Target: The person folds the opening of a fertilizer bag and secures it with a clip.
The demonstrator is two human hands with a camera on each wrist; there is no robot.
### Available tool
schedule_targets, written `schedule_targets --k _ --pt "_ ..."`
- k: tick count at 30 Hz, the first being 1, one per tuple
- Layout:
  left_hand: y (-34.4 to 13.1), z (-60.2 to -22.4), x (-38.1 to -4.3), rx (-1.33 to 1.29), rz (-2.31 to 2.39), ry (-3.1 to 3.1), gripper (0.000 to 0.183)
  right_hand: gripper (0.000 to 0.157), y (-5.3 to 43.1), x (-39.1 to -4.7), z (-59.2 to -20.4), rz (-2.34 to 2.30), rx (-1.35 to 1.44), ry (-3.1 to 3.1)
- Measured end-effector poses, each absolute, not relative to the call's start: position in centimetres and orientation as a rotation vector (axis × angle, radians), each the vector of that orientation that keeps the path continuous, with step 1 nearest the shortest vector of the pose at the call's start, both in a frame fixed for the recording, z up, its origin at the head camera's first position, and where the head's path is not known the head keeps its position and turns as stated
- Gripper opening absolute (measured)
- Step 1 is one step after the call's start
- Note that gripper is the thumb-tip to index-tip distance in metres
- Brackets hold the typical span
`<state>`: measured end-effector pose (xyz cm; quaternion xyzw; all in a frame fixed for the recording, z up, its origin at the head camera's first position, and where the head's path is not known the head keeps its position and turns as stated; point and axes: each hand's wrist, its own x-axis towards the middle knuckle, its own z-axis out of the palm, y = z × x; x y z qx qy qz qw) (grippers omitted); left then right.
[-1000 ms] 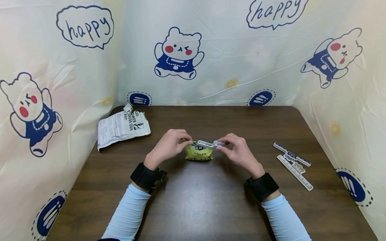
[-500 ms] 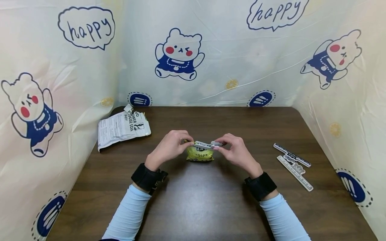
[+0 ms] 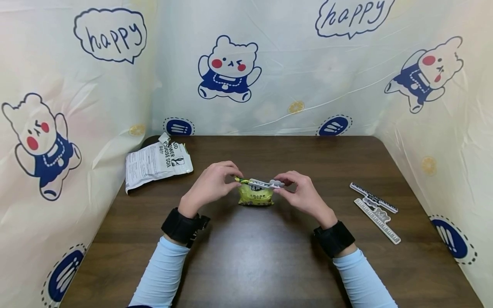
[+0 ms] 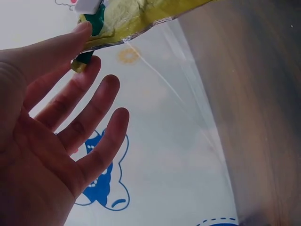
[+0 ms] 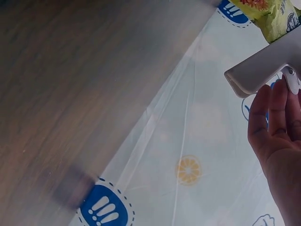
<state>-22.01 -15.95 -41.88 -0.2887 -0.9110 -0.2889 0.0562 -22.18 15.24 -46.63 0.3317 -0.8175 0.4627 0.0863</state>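
A yellow-green printed bag [image 3: 256, 196] stands mid-table, its folded top edge held in a long white sealing clip [image 3: 262, 184]. At the bag's upper left corner is my left hand [image 3: 209, 185]; in the left wrist view its thumb [image 4: 82, 34] overlaps the corner and a fingertip lies against the folded end, with the other fingers spread loosely. My right hand [image 3: 302, 191] pinches the clip's handle between thumb and fingers at the right. In the right wrist view the clip's bar [image 5: 263, 66] lies along the bag's top, and fingers [image 5: 278, 108] reach its handle.
A white printed soil bag [image 3: 158, 164] lies at the table's back left. On the right are two more long clips, a black-and-white one [image 3: 373, 197] and a white one [image 3: 377, 220]. A printed curtain [image 3: 285, 77] surrounds the brown table [image 3: 246, 256].
My left hand has shifted slightly left and up from the clip's left end, showing more of the bag's corner. The right hand still holds the clip, and the bag has barely moved.
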Motion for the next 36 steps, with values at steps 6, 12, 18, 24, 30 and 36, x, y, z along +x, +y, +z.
schedule_targets --k 6,12,18,24,30,36 --pt "-16.01 -41.98 -22.15 -0.862 -0.899 -2.78 0.013 0.024 15.22 -22.22 -46.63 1.381 0.997 -2.422" --pt "-15.91 -42.1 -22.14 -0.862 -0.92 -2.796 0.01 0.022 15.32 -22.12 -46.81 1.392 0.982 -2.43" --pt "-15.81 -42.26 -22.24 -0.886 -0.915 -2.77 0.009 0.021 15.41 -22.13 -46.78 1.373 0.995 -2.418" --pt "-15.46 -42.28 -22.34 -0.899 -0.92 -2.751 0.007 0.021 15.3 -22.16 -46.41 1.359 1.015 -2.389" --pt "-15.24 -42.39 -22.3 -0.936 -0.943 -2.737 0.007 0.02 14.79 -22.12 -46.19 1.344 1.043 -2.378" --pt "-15.45 -42.28 -22.33 -0.949 -1.024 -2.744 0.009 0.022 14.58 -22.15 -46.19 1.336 1.052 -2.371"
